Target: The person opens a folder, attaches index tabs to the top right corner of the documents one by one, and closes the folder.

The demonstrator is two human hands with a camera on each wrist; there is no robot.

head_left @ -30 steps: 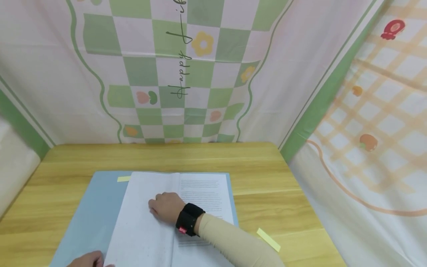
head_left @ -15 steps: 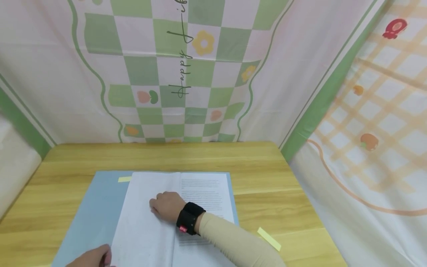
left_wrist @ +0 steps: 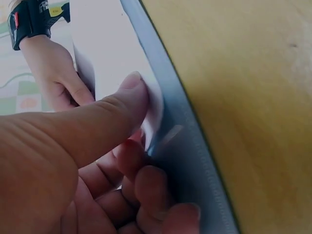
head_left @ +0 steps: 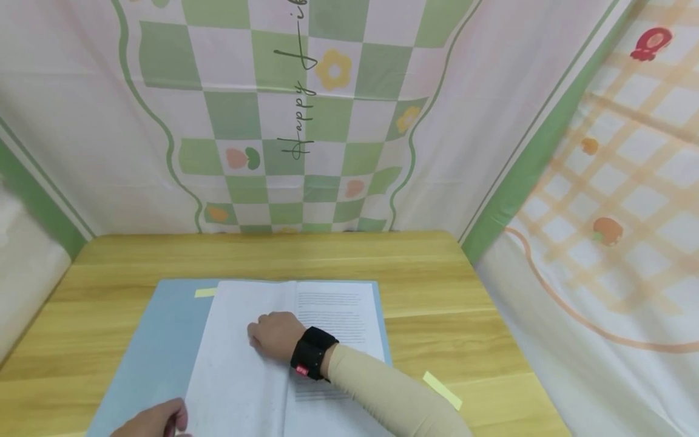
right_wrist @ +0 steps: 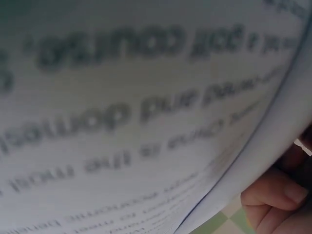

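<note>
Over the last second, the left hand (head_left: 150, 420) has crept slightly inward and away from the body, and the page edge beside it has shifted inward too; the right hand (head_left: 277, 335) has hardly moved. Nearest me, the left hand pinches the outer edge of the turned-over page (head_left: 232, 382): on my left wrist view its thumb lies over the paper, with the other fingers curled below. That page stretches between the two hands and under the right one, its face too pale for me to read. Farther up, the right hand rests on it with bent fingers, close to the center fold; whether it grips any paper I cannot tell. Around its wrist I see a black strap (head_left: 313, 353), then a beige sleeve (head_left: 395, 391) crossing the printed page (head_left: 330, 303), whose text shows right of that hand. My right wrist camera has blurred print very close and upside down. To the right of the sleeve, a yellow sticky strip (head_left: 442, 390) lies on the wooden table (head_left: 437, 291). Both pages lie on a blue folder (head_left: 147, 358), bare to the left of the right hand, with a second yellow strip (head_left: 205, 292) beyond both hands. Past the table hangs a green-and-white checked cloth (head_left: 295, 121); an orange lattice cloth (head_left: 617, 212) hangs far to the right.
</note>
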